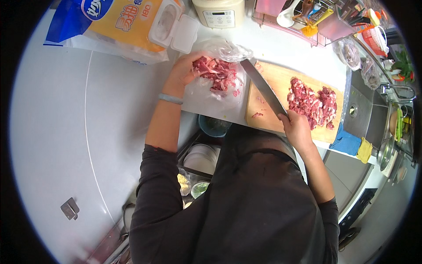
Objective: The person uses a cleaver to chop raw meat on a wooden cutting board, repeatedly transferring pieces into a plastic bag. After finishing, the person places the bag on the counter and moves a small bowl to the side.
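My right hand [296, 128] grips the handle of a long, broad-bladed knife [264, 86], its blade angled up and left over the wooden cutting board [260, 114]. On the board's right half lie chopped pieces of raw red meat [305, 103], with small scraps at its left. My left hand [190, 68] holds raw meat pieces [219, 73] at their left edge, fingers partly hidden; these lie on a clear plastic bag [206, 92] with red print. The knife's tip is close to the crumpled part of the bag.
A tissue pack [122, 26] and an open-lidded white container [165, 21] stand at the back left, near a cream appliance [218, 15]. A utensil rack [263, 23] is behind the board. To the right are a blue cloth [345, 141], a yellow cloth [364, 150] and the sink [361, 105].
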Demonstrator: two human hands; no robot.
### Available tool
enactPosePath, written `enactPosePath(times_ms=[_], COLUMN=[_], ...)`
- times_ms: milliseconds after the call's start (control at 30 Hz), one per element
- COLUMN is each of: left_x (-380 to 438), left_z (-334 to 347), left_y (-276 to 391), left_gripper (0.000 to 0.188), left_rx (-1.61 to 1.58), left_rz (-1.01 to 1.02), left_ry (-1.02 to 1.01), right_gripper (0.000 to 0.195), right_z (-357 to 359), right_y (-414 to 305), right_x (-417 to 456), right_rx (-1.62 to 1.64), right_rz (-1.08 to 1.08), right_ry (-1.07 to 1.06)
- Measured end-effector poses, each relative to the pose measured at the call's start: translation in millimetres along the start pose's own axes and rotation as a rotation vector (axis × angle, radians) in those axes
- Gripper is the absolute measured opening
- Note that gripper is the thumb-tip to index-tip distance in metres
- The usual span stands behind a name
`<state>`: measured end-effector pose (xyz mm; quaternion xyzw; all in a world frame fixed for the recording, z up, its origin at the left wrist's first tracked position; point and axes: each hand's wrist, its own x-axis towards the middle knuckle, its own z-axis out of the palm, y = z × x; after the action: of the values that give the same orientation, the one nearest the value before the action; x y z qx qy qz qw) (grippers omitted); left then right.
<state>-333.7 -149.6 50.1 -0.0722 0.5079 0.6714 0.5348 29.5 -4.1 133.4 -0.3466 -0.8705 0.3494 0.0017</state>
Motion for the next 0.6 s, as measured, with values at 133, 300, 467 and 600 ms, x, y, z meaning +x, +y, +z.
enactPosePath(times_ms=[133, 300, 467, 600], left_x=[16, 7, -5, -12], left_z=[-27, -15, 1, 19], left_y=[-23, -43, -53, -55], left_gripper=[0.029, 0.032, 0.025, 0.022], left_rx=[0.042, 0.232, 0.578, 0.578], left_rz=[0.085, 0.147, 0.262, 0.279], left_ry=[-0.164, 0.025, 0.131, 0.244], right_gripper=[0.021, 0.021, 0.02, 0.019], right_z=[1, 0, -6, -14], right_y=[-4, 0, 8, 27], right_x=[2, -2, -12, -25], right_rx=[0.018, 0.019, 0.012, 0.007], right_rz=[0.009, 0.019, 0.024, 0.036], right_ry=[-0.01, -0.029, -0.044, -0.095])
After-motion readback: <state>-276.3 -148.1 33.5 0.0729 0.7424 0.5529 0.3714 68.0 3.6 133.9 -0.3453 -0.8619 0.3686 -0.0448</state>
